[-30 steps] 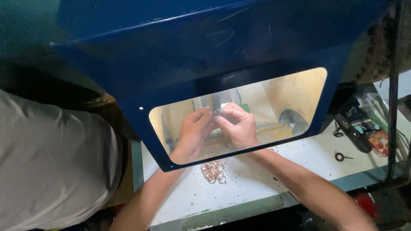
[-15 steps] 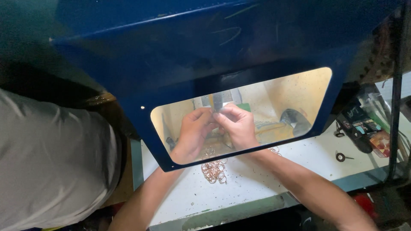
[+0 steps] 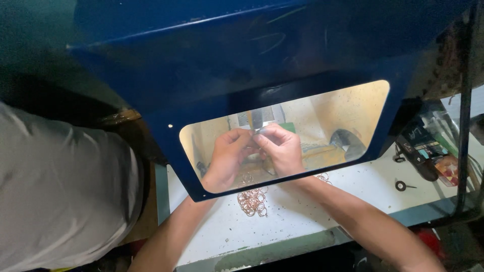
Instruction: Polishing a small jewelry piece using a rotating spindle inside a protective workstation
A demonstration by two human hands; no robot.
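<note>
Since a second ago almost nothing has moved: our left hand and right hand have stayed pressed together behind the amber window of the blue guard, in the middle of the frame. Only the view has drifted slightly, so we judge the fine work at the fingertips is continuing rather than ending.

Both hands are pinched together on something small at the point where they meet, just under a bright metal part of the machine. What is held is too small and too hidden to name; it may be one of the rings, but we cannot tell.

Below the hands, a pile of copper-coloured rings lies on the white table, partly showing under the guard's lower edge. They look thin, round and shiny, tangled loosely together. A few more rings lie just right of centre.
</note>
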